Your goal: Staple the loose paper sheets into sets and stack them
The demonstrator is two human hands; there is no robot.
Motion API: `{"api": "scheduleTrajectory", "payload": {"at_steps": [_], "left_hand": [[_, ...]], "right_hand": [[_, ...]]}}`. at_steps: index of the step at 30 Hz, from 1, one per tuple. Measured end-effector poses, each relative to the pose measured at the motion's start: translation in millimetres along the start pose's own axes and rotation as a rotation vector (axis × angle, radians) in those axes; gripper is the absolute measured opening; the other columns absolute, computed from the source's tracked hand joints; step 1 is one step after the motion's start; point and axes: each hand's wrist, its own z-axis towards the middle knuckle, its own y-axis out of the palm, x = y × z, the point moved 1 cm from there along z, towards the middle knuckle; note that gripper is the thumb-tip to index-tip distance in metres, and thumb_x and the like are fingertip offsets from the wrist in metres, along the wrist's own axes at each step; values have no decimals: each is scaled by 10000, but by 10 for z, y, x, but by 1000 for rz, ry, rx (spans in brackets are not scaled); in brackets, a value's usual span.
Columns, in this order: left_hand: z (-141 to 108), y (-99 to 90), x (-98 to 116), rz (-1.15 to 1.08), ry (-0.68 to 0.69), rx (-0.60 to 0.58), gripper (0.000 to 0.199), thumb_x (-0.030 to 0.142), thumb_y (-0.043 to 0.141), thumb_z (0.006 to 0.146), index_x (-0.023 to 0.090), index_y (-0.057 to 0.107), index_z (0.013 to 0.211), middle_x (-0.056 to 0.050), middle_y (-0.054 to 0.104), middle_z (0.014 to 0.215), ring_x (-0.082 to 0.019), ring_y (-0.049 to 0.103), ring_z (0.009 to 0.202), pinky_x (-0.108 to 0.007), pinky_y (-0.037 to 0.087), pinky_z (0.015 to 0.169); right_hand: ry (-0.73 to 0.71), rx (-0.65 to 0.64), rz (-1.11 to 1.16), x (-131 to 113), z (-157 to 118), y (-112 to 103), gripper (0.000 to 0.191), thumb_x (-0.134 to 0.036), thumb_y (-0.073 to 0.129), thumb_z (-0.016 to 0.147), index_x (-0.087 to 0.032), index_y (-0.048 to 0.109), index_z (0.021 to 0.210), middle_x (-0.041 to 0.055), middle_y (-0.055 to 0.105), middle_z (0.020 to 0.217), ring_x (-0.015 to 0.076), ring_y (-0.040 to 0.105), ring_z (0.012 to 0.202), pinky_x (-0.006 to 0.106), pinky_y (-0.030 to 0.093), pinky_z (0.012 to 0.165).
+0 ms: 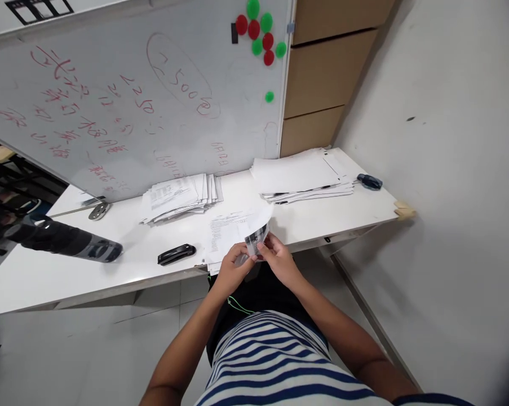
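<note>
My left hand [234,269] and my right hand [279,259] meet at the table's front edge, both closed on a curled paper [256,239] with a dark printed patch. The paper's upper end bends up and back. Beneath and left of it, printed sheets [224,234] lie on the white table [140,254], their near end at the front edge. A black stapler [176,254] rests on the tabletop to the left of my left hand.
Behind my hands are a left paper stack [178,197] and a larger right stack [300,175]. A dark bottle [76,242] lies at left. A whiteboard [110,84] with magnets stands behind; a dark blue object [369,181] sits at right, near the wall.
</note>
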Motion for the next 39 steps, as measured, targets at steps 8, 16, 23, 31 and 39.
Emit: {"api": "scheduleTrajectory", "payload": {"at_steps": [8,16,23,31,39], "left_hand": [[-6,73,-54,-149,-188,133,370,385,711,792,206,632,1106,-99,705,1131,-239,650,1075,-385,468,978],[73,112,74,-132,-203,234,363,502,654,833,188,714,1005,-87,740,1085,-245,673,1050,-372,495,950],[45,-149,63,-123,-259,506,405,528,697,781,151,735,924,-81,758,949,-248,700,939,-356,561,820],[-551,-1395,620,229,270,1458,490,493,610,867,139,598,1205,-108,644,1254,-287,604,1169,-486,480,1056],[-1043,-1823,636,188,410,1656,443,400,664,840,72,651,1138,-130,674,1214,-317,622,1163,-502,489,1058]], "right_hand": [[-53,97,-137,-78,-95,1,347,-552,618,854,-214,696,844,5,682,745,209,662,709,346,603,681],[-87,73,-110,-20,-95,62,301,-497,655,846,-211,710,919,32,727,820,212,690,777,344,579,740],[-124,102,-197,-100,-149,124,289,-507,631,857,-222,644,814,-2,662,719,181,641,699,300,538,668],[-269,55,-665,-232,407,208,297,-457,513,917,-243,505,710,-47,483,545,155,521,528,266,405,549],[-322,-238,-484,-748,1603,1288,206,-412,582,910,-215,585,848,-67,526,557,104,523,423,234,422,515]]}}
